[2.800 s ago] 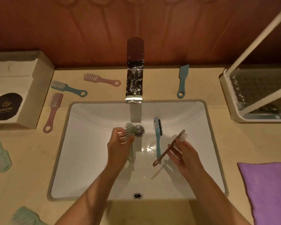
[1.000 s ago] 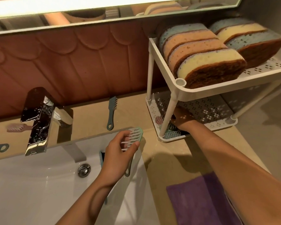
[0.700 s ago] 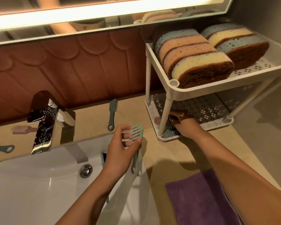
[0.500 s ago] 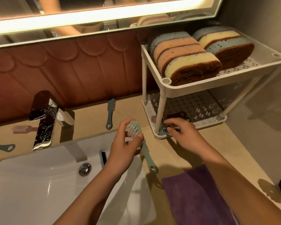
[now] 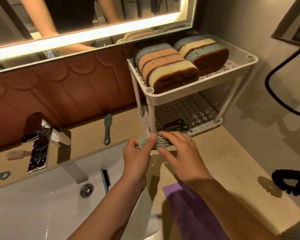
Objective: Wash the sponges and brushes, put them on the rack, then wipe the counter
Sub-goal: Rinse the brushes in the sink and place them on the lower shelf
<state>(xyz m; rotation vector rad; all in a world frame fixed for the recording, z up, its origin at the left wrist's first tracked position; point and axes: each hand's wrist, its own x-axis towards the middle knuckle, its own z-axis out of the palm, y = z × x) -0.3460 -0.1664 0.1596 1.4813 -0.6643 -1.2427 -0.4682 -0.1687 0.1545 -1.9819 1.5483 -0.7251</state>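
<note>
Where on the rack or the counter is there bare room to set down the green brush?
The lower shelf is bare at its back and right, behind the brushes crowding its front-left corner. The counter is bare between the lower shelf, the purple cloth and the black hair tie. The top shelf is packed with sponges.

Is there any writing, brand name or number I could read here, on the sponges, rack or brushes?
None can be read. The sponges, white rack, green brush, faucet and purple cloth show no words, numbers or logos.
</note>
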